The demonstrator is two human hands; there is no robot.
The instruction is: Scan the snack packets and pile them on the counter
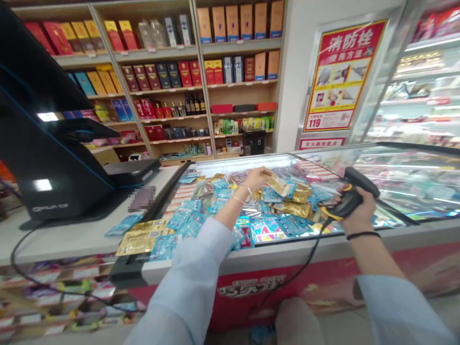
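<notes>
Gold packet pinched at its left end by the left hand, long axis roughly level, free end pointing right, just above the packets on the freezer lid. Left arm stretched forward, wrist bent. Right hand clenched round one scanner, forearm raised, scanner slanted: head up-right, cable end down-left. Loose packets too many to count; one till on the left.

Shop; stocked shelves, checkout terminal, chest freezer
</notes>
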